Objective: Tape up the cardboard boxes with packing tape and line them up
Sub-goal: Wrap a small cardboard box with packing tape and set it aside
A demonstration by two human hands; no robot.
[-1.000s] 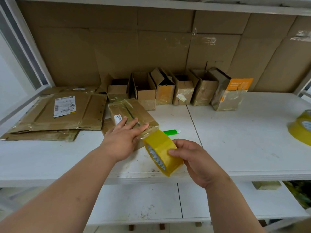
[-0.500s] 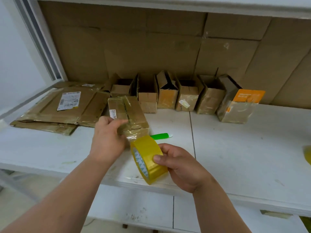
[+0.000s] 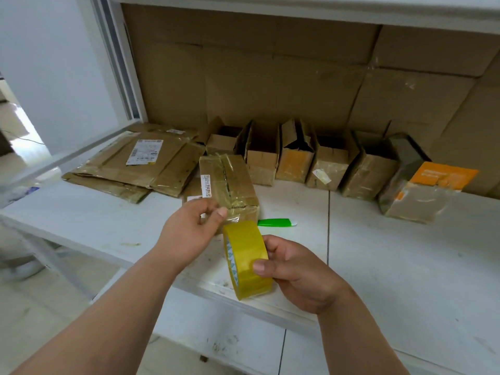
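Head view shows the left hand (image 3: pixel 193 228) at the centre of the frame with thumb and forefinger pinched together on the clear loose end of tape, right at the near edge of the small cardboard box (image 3: pixel 228 182). A second ago that hand lay flat on the box top with its fingers spread; it has since slid back toward the person and closed into this pinch. The right hand (image 3: pixel 295 274), lower centre-right, grips the yellow tape roll (image 3: pixel 247 259) as before, thumb pressed on the outer face and the other fingers curled behind it, where I cannot see them. The roll stands on edge just below and to the right of the box's near end, almost touching the left fingertips.

This suggests the strip along the top seam is laid and the person is now dealing with the tape's end at the box edge, either tearing it off or folding it down; which one I cannot tell. The green cutter (image 3: pixel 276 222) lies untouched on the white shelf (image 3: pixel 405 253), just right of the box. Six boxes (image 3: pixel 328 169) already stand in a row against the back wall, upper centre to right, so this box probably joins them next. Flattened cartons (image 3: pixel 140 163) lie at the left.
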